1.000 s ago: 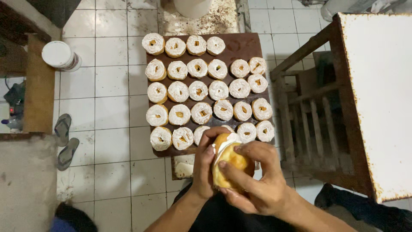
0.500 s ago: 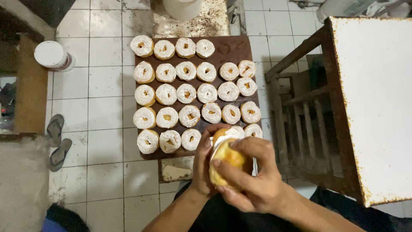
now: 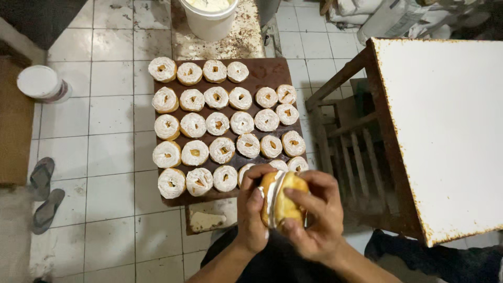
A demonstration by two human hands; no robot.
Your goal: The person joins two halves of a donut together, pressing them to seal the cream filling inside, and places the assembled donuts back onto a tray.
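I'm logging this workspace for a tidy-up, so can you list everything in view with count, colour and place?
Cream-topped doughnuts: roughly two dozen, white over tan, in rows on the board.
Board: one, dark brown, on the floor.
Bucket: one, white, beyond the board.
Lidded tub: one, white, far left on the tiles.
Sandals: two, grey, lower left.
Table: one, white top with rusty edges, right.
Filled doughnut: one, golden with a white filling, held in both hands.
Left hand: on the doughnut's left side.
Right hand: wrapped round its right side.
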